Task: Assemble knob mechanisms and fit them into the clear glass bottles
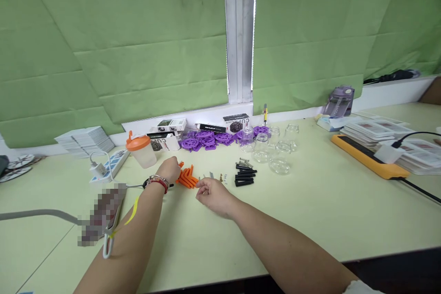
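Note:
My left hand (169, 170), with bracelets at its wrist, is closed at the left end of a row of orange bent plastic pieces (188, 178). One orange piece pokes out at its fingertips. Just right of the row, my right hand (214, 195) hovers low over the table with fingers curled in a pinch; whatever they may hold is hidden. Beyond it lie small metal screws (211, 175) and other tiny parts. Farther right are black plastic tubes (244, 178) in a stack, with metal springs (245, 162) behind them.
Purple plastic wheel-like parts (206, 140) and cup holder boxes (236, 125) line the wall. Clear cups (279, 166) stand right of them. An orange-lidded cup (142, 149), a power strip (112, 165) and a blurred phone (103, 213) are left; an orange power strip (368, 156) is right.

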The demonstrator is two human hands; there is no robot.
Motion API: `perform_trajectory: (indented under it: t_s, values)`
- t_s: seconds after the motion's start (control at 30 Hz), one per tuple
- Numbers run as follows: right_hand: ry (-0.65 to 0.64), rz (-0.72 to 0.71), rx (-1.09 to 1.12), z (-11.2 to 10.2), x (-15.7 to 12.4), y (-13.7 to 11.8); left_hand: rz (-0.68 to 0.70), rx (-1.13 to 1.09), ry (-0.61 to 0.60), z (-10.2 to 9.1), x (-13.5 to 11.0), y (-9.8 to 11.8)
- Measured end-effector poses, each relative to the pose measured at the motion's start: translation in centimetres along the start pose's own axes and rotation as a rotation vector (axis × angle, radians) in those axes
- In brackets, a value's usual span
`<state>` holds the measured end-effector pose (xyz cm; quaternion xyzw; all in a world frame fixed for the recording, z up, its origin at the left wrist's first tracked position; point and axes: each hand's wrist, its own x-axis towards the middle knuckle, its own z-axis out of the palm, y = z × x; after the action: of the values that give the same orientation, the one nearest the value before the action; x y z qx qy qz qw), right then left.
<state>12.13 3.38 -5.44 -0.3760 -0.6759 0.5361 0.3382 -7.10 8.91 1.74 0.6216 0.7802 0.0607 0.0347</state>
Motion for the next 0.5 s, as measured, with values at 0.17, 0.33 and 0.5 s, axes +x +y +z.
perform_trajectory:
  t_s: [0.17, 0.33, 0.5]
  values:
    - [-0.019, 0.009, -0.029, 0.1, 0.0, 0.1, -0.066, 0.099, -0.033, 1.5, 0.2, -0.3]
    - [-0.012, 0.012, -0.07, 0.1, -0.2, -0.4, -0.09, 0.156, -0.035, 1.8, 0.0, -0.4]
    - [-0.012, 0.012, -0.09, 0.0, -0.1, -0.2, -0.091, 0.201, -0.023, 2.1, -0.6, 0.1]
